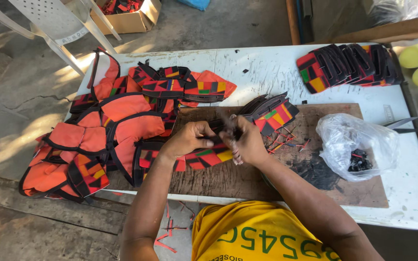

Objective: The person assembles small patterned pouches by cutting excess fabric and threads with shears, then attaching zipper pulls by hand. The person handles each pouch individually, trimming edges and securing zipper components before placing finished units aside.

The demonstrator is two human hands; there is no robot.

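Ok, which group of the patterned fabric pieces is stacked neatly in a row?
The stack at the table's far right corner: its pieces overlap in an even, black-edged row. The orange pile on the left lies loose and jumbled.

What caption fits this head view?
Both hands, left and right, work a patterned fabric piece over a wooden board, beside an orange pile.

cardboard box (130, 18): brown, open, floor top-left | plastic bag (356, 145): clear, crumpled, table right
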